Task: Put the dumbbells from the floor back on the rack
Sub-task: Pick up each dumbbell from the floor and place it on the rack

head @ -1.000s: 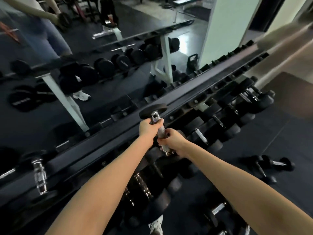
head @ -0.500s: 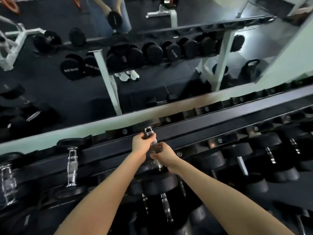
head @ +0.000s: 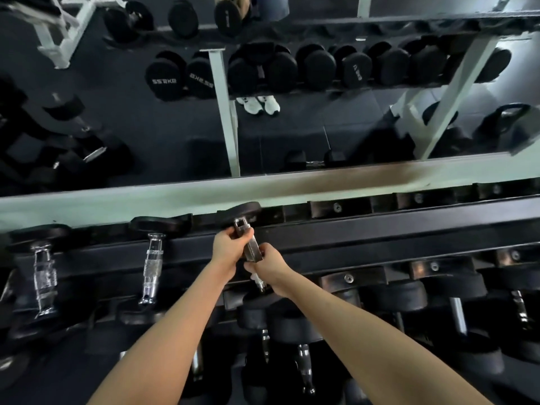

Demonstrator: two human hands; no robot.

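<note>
Black rack (head: 380,232) w/ chrome-handled dumbbells (head: 152,258) on top tier; more on tier below

wall mirror (head: 292,135) over pale ledge (head: 146,200)

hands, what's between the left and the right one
The dumbbell handle, seen in the head view: the left hand grips its far part, the right hand its near part.

mirror-reversed white lettering reading about "SS2KG" on one reflected dumbbell head (head: 164,72), similar mark on neighbouring head (head: 201,78), others blurred
</note>
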